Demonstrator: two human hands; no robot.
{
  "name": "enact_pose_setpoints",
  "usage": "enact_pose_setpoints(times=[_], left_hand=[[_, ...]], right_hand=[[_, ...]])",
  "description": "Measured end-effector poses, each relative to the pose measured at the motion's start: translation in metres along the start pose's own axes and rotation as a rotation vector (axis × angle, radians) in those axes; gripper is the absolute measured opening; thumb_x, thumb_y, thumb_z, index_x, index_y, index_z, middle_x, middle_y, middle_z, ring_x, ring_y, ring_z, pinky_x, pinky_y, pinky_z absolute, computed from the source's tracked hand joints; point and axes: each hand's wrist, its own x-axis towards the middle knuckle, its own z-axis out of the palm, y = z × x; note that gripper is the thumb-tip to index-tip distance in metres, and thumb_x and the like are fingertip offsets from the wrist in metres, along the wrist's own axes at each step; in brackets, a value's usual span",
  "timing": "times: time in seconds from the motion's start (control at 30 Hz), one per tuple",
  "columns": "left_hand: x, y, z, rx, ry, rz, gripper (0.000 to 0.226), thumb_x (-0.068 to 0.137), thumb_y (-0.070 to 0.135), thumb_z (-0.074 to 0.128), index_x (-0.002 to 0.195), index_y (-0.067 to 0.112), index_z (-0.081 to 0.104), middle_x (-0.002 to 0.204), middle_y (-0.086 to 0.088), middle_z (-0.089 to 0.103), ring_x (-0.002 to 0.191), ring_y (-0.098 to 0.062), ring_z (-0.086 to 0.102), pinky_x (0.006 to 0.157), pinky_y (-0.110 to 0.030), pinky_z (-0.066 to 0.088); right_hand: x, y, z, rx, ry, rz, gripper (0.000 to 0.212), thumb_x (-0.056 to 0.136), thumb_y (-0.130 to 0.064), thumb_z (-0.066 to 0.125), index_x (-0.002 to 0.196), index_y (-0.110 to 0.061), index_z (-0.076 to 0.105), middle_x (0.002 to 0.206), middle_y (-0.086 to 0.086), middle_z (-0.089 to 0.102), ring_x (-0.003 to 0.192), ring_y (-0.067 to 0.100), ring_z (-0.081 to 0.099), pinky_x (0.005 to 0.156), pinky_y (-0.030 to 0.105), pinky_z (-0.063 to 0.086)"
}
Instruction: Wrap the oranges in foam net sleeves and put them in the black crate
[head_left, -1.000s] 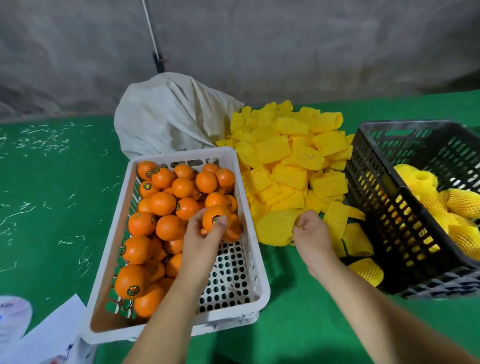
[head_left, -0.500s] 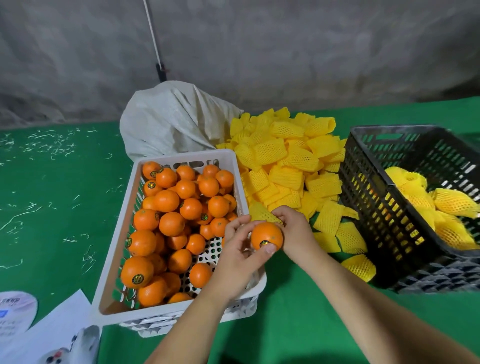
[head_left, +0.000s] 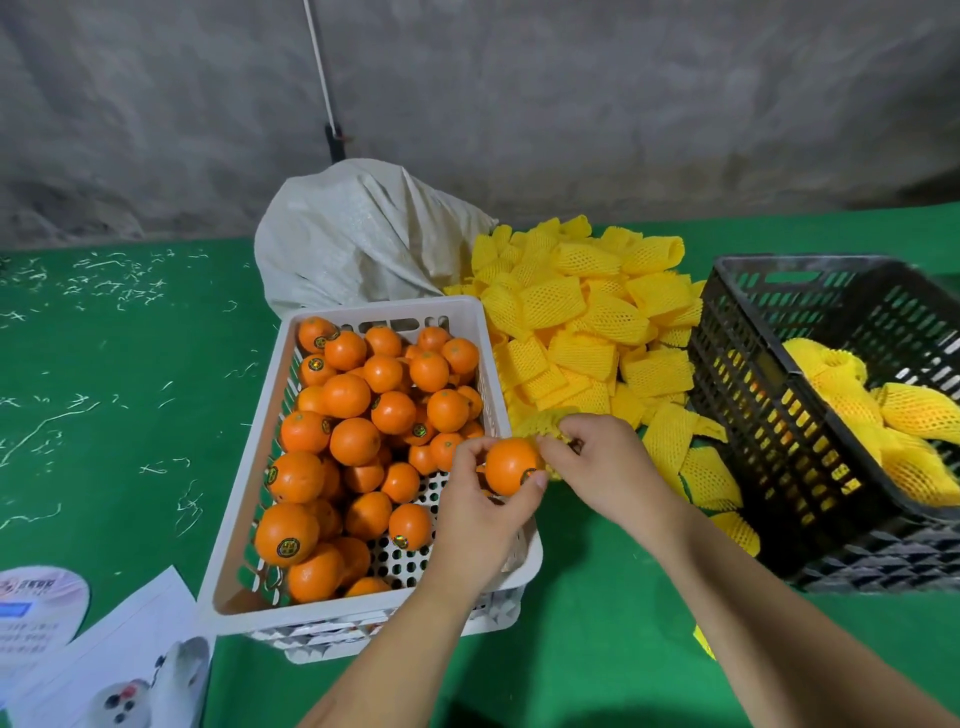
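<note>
- The left hand (head_left: 480, 512) is gripping 1 orange (head_left: 511, 465) above the white crate's (head_left: 244, 530) right rim.
- The right hand (head_left: 608, 462) is pinching a yellow foam net sleeve (head_left: 543, 422) against that orange.
- The sleeve pile (head_left: 587, 332) is lying between the white crate and the black crate (head_left: 779, 441), which is holding wrapped fruit (head_left: 893, 421).
- A grey sack (head_left: 358, 239) is sitting behind; papers (head_left: 119, 654) are lying at lower left on the green table (head_left: 114, 364).
</note>
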Motion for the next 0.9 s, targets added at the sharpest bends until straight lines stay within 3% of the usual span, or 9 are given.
enact_pose_setpoints(times=[0.1,0.23,0.33,0.43,0.5,0.6,0.7,0.8,0.9], left_hand=[[0.008,-0.005,-0.002,-0.068,0.158,-0.094,0.043,0.088,0.043,0.083,0.118,0.036,0.053,0.106,0.010,0.066,0.087,-0.004,0.068,0.077,-0.024,0.055],[0.013,-0.009,-0.003,-0.196,0.145,-0.195,0.043,0.088,0.036,0.078,0.122,0.048,0.055,0.105,0.018,0.074,0.092,-0.003,0.073,0.074,-0.021,0.060],[0.014,-0.014,-0.001,-0.237,0.112,-0.182,0.035,0.091,0.022,0.075,0.118,0.038,0.061,0.094,0.004,0.076,0.089,-0.025,0.074,0.071,-0.034,0.063],[0.015,-0.015,0.000,-0.296,0.135,-0.232,0.034,0.096,0.011,0.069,0.121,0.029,0.055,0.089,0.007,0.075,0.088,-0.028,0.074,0.072,-0.037,0.064],[0.015,-0.014,-0.001,-0.350,0.142,-0.266,0.032,0.099,0.010,0.063,0.122,0.028,0.052,0.096,0.006,0.075,0.098,-0.027,0.074,0.081,-0.043,0.066],[0.014,-0.009,-0.004,-0.392,0.139,-0.277,0.031,0.096,0.022,0.066,0.121,0.031,0.050,0.106,-0.002,0.072,0.103,-0.022,0.074,0.082,-0.040,0.065],[0.012,-0.004,-0.006,-0.519,0.047,-0.294,0.047,0.087,0.031,0.075,0.126,0.029,0.050,0.102,0.000,0.074,0.102,-0.019,0.074,0.080,-0.030,0.061],[0.012,-0.001,-0.006,-0.576,-0.039,-0.285,0.056,0.092,0.026,0.075,0.141,0.031,0.049,0.121,-0.005,0.076,0.118,-0.025,0.072,0.092,-0.036,0.060],[0.013,0.001,-0.006,-0.579,-0.079,-0.252,0.053,0.103,0.019,0.068,0.152,0.024,0.048,0.138,-0.011,0.069,0.126,-0.031,0.068,0.105,-0.046,0.057]], right_hand=[[-0.003,-0.013,-0.003,-0.079,-0.080,-0.118,0.049,0.087,-0.058,0.058,0.066,-0.017,0.043,0.067,-0.006,0.041,0.059,0.013,0.036,0.055,0.042,0.032],[-0.007,-0.017,0.002,-0.206,-0.086,-0.257,0.021,0.094,-0.031,0.069,0.089,-0.018,0.054,0.093,-0.007,0.048,0.082,0.014,0.043,0.068,0.040,0.046],[-0.011,-0.014,0.012,-0.362,-0.015,-0.360,0.016,0.090,-0.013,0.070,0.103,-0.016,0.060,0.106,-0.001,0.055,0.098,0.020,0.048,0.080,0.038,0.050],[-0.016,-0.010,0.022,-0.480,0.141,-0.481,0.017,0.084,-0.008,0.067,0.100,-0.014,0.064,0.100,0.002,0.060,0.093,0.025,0.055,0.076,0.038,0.052],[-0.022,-0.005,0.031,-0.503,0.241,-0.555,0.017,0.084,-0.009,0.065,0.100,-0.014,0.066,0.098,0.002,0.063,0.089,0.025,0.057,0.076,0.037,0.050],[-0.039,0.004,0.051,-0.461,0.287,-0.643,0.021,0.088,-0.009,0.064,0.108,-0.015,0.064,0.102,0.001,0.066,0.087,0.024,0.057,0.077,0.034,0.043],[-0.044,0.006,0.059,-0.368,0.314,-0.588,0.023,0.089,-0.009,0.059,0.111,-0.016,0.059,0.105,0.004,0.063,0.088,0.026,0.060,0.077,0.036,0.049],[-0.040,0.002,0.057,-0.261,0.319,-0.493,0.028,0.086,-0.011,0.059,0.113,-0.016,0.055,0.113,0.005,0.056,0.098,0.026,0.059,0.083,0.035,0.051],[-0.035,0.001,0.055,-0.114,0.330,-0.359,0.041,0.084,0.000,0.068,0.117,-0.019,0.054,0.118,0.001,0.053,0.103,0.027,0.061,0.084,0.043,0.056]])
